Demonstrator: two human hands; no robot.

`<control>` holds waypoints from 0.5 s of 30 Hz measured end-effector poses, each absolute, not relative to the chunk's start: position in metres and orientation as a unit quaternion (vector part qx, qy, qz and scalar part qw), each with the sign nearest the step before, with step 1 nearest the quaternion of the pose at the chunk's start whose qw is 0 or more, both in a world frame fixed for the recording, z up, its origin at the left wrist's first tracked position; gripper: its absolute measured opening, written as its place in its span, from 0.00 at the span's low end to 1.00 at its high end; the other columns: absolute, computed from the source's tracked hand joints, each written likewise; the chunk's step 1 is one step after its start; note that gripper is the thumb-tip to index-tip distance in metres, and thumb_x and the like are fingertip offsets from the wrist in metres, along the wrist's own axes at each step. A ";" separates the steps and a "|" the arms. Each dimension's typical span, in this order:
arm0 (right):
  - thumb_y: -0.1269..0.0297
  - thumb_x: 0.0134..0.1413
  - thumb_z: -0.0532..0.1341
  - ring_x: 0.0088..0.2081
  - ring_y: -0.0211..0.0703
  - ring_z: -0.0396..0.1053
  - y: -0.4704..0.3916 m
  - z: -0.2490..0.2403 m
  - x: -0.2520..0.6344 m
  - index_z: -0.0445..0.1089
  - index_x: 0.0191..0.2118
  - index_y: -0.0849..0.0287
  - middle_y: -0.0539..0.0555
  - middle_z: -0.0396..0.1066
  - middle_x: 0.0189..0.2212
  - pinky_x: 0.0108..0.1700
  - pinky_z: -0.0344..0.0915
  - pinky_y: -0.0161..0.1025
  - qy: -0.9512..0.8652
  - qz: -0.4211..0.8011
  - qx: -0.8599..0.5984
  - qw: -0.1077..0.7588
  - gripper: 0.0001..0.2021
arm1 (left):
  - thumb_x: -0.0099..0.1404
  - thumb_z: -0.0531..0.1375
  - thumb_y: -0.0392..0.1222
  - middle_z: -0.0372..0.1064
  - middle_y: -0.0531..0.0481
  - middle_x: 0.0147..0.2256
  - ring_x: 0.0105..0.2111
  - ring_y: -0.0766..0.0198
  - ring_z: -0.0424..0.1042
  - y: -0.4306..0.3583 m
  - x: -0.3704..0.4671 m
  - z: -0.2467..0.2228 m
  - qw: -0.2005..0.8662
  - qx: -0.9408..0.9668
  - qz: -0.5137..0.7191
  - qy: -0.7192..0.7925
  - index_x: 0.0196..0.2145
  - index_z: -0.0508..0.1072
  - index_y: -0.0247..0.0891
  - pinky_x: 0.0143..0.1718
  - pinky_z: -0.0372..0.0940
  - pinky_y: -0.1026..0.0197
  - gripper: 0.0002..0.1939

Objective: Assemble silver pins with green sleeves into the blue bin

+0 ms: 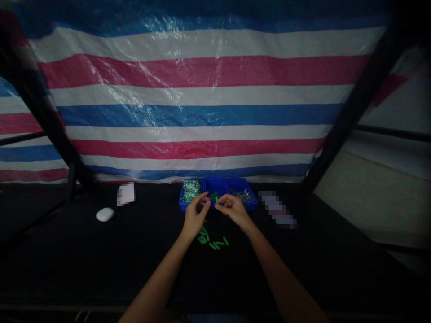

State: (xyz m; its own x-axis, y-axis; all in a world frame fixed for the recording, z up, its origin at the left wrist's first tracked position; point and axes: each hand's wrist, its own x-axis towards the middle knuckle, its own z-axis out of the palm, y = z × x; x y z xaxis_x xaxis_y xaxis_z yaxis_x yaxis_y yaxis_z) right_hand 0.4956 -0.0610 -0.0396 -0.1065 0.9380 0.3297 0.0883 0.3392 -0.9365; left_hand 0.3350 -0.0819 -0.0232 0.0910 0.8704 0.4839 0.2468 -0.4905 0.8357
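A blue compartment tray [183,207] stands in front of me, with my two hands close together over its front edge. Between the thumb and fingers of my right hand [235,210] is a small green plastic wall plug [217,201]. My left hand [195,216] is curled just beside it, thumb and fingers drawn together; whatever they hold is too small to make out. More green plugs [214,196] lie in the middle compartment, partly hidden by my fingers. Bagged green pieces [191,190] fill the left compartment, and metal screws [243,194] the right one. Several loose green plugs [204,236] lie on the table below my hands.
On the black table [141,251], a white rounded object [105,214] and a blurred pale card-like item [125,194] sit to the left. Right of the tray lies a blurred long item [276,209]. A striped plastic sheet [202,116] hangs behind, between dark frame posts [346,116].
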 end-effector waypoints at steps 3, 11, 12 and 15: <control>0.57 0.37 0.64 0.17 0.32 0.58 -0.057 -0.042 0.497 0.65 0.26 0.60 0.48 0.65 0.20 0.19 0.56 0.32 -0.598 0.406 -0.427 0.543 0.12 | 0.58 0.54 0.46 0.68 0.47 0.36 0.35 0.64 0.68 -0.090 0.289 -0.017 0.254 0.656 0.542 0.460 0.46 0.65 0.37 0.38 0.63 0.62 0.19; 0.53 0.37 0.62 0.16 0.32 0.61 -0.054 -0.046 0.499 0.66 0.36 0.59 0.53 0.70 0.30 0.16 0.57 0.31 -0.550 0.415 -0.458 0.562 0.19 | 0.56 0.51 0.53 0.64 0.45 0.42 0.40 0.57 0.66 -0.080 0.087 -0.001 -0.008 0.625 0.365 0.690 0.49 0.62 0.37 0.41 0.61 0.56 0.26; 0.53 0.38 0.62 0.17 0.32 0.62 -0.054 -0.046 0.499 0.65 0.39 0.59 0.54 0.70 0.33 0.16 0.58 0.31 -0.555 0.420 -0.454 0.557 0.21 | 0.55 0.51 0.54 0.63 0.43 0.43 0.41 0.55 0.65 -0.075 0.067 0.000 -0.030 0.628 0.319 0.709 0.49 0.62 0.36 0.42 0.60 0.55 0.28; 0.54 0.39 0.62 0.18 0.31 0.63 -0.055 -0.045 0.501 0.63 0.45 0.56 0.55 0.69 0.38 0.17 0.58 0.31 -0.568 0.431 -0.441 0.545 0.24 | 0.51 0.52 0.59 0.57 0.40 0.49 0.47 0.49 0.59 -0.058 0.031 0.000 -0.046 0.640 0.188 0.744 0.52 0.60 0.38 0.44 0.58 0.51 0.34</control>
